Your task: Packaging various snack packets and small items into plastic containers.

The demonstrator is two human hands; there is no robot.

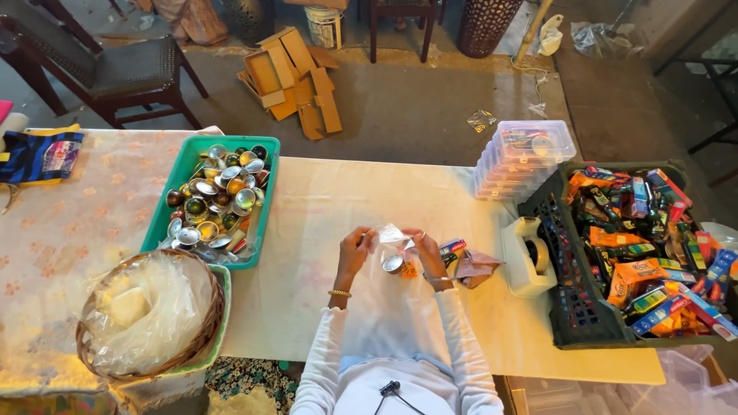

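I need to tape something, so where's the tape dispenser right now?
The white tape dispenser sits on the table to the person's right, between the crumpled pink wrapper and the dark crate of packets.

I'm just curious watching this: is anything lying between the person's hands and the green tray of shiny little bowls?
Nothing visible does. Both the left hand and right hand hold a clear plastic bag above the table; only bare tablecloth lies between them and the green tray.
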